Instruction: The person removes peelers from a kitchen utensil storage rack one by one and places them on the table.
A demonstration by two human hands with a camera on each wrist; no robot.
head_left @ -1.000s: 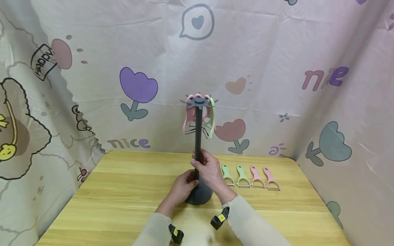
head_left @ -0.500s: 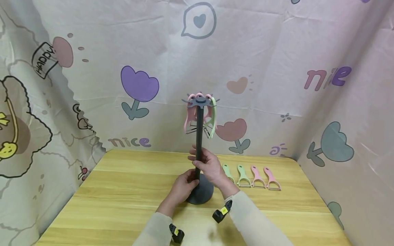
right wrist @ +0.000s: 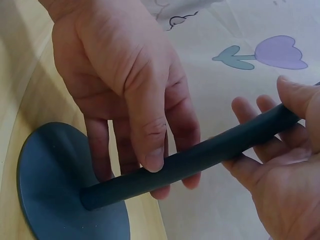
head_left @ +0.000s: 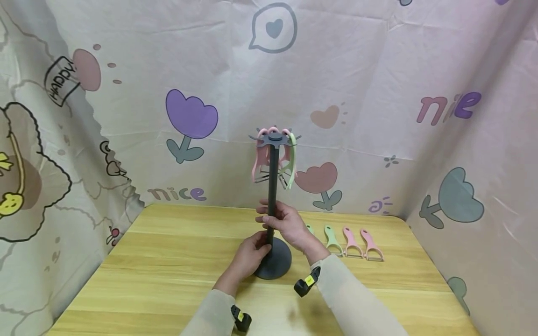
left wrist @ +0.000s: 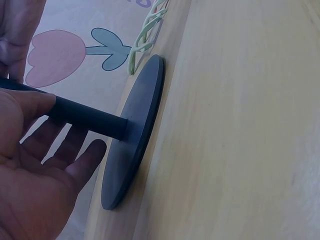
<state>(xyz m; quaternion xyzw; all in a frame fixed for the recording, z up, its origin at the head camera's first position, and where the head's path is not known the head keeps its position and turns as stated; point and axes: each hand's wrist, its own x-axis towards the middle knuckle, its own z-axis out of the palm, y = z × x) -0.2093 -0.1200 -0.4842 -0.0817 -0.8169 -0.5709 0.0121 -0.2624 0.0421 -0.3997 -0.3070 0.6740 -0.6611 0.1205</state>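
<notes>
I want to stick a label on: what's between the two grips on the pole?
A short, bare stretch of dark pole, as the right wrist view shows.

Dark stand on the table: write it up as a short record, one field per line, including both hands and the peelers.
Stand: dark, upright, round base on the wooden table
Left hand: grips the stand low, near its base
Right hand: holds the stand above the left hand
Hung at top: pink hanging peelers, green hanging peeler; exact count unclear
Lying right of stand: two pink peelers, two green peelers, one green mostly hidden
Backdrop: pale printed cloth
</notes>
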